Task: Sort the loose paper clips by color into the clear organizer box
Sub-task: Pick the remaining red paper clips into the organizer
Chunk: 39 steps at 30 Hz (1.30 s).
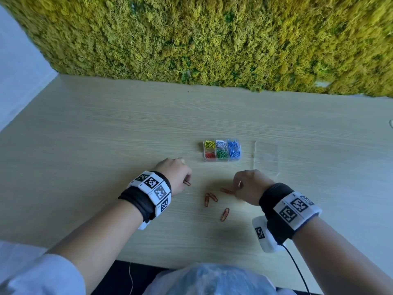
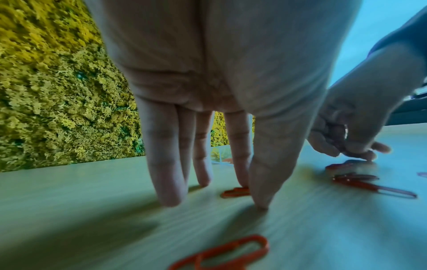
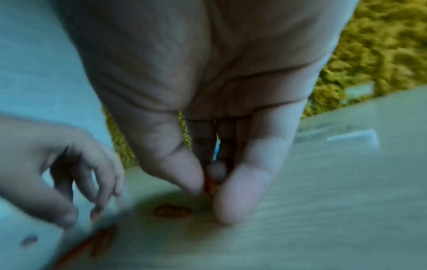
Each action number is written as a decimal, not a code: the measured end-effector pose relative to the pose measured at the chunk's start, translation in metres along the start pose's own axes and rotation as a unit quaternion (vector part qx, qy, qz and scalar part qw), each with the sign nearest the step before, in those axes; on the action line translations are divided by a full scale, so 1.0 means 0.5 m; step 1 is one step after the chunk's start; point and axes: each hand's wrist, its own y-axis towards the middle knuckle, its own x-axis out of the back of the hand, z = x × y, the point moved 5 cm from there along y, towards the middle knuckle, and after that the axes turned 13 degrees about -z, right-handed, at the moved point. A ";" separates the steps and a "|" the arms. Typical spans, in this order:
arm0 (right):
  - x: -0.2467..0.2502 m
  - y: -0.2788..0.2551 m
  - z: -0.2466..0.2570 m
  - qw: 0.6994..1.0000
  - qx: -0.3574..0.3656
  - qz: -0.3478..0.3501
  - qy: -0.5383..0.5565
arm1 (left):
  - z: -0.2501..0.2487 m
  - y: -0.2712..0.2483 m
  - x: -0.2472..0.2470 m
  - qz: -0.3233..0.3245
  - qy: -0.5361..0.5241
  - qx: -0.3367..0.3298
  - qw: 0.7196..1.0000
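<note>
The clear organizer box (image 1: 222,150) stands open at mid table, holding yellow, white, blue, red and green clips in separate compartments. Several loose red paper clips lie in front of it: a pair (image 1: 210,198), one nearer me (image 1: 224,214), and one (image 1: 226,190) by my right fingertips. My left hand (image 1: 186,179) points its straight fingers down at the table. Its index tip touches a red clip (image 2: 235,191), with the thumb planted beside it. My right hand (image 3: 208,193) pinches a red clip (image 3: 210,184) between thumb and fingers just above the table; this view is blurred.
The box's clear lid (image 1: 265,157) lies flat to the right of the box. A moss wall (image 1: 212,39) rises behind the wooden table (image 1: 106,124). A black cable (image 1: 297,271) hangs from my right wrist over the near table edge.
</note>
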 end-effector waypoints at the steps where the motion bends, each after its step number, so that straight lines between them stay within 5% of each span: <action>1: 0.001 0.001 -0.008 0.998 -0.019 -0.002 0.063 | -0.002 -0.001 0.000 -0.003 0.001 -0.001 1.000; 3: -0.004 -0.003 -0.019 0.965 -0.078 0.010 0.252 | -0.002 -0.002 0.002 -0.006 0.004 -0.003 1.000; 6: -0.015 -0.013 -0.022 0.805 -0.166 0.031 0.568 | -0.006 0.001 0.002 -0.003 0.026 -0.012 1.000; 7: -0.016 -0.014 -0.024 0.778 -0.174 0.025 0.604 | -0.008 0.003 0.001 0.001 0.037 -0.016 0.999; 8: -0.018 -0.012 -0.027 0.781 -0.172 0.014 0.600 | -0.011 0.004 0.000 0.010 0.043 -0.019 0.999; 11: -0.013 -0.013 -0.019 0.907 -0.113 -0.028 0.405 | -0.016 0.008 -0.006 0.046 0.049 -0.019 0.998; 13: -0.017 -0.014 -0.004 0.957 -0.079 -0.043 0.276 | -0.018 0.011 -0.007 0.061 0.054 -0.017 0.997; 18: -0.032 -0.010 0.024 0.989 -0.049 -0.069 0.117 | -0.013 0.009 -0.009 0.067 -0.008 0.001 0.998; 22: -0.029 -0.001 0.036 0.995 -0.040 -0.075 0.058 | -0.003 -0.003 0.000 0.047 -0.194 0.051 0.979; 26: -0.024 0.000 0.044 0.996 -0.019 -0.081 0.016 | 0.009 -0.021 -0.009 0.077 -0.478 0.167 0.859; 31: -0.023 -0.003 0.047 0.997 -0.013 -0.070 0.025 | 0.035 -0.042 -0.027 0.063 -0.715 0.263 0.645; 33: -0.022 -0.005 0.044 0.996 -0.013 -0.064 0.055 | 0.052 -0.050 -0.037 0.057 -0.733 0.298 0.609; 35: -0.018 -0.009 0.036 0.992 -0.027 -0.072 0.099 | 0.068 -0.055 -0.045 0.059 -0.701 0.303 0.643; 39: -0.004 -0.015 0.023 0.987 -0.041 -0.113 0.108 | 0.095 -0.057 -0.048 0.019 -0.465 0.236 0.853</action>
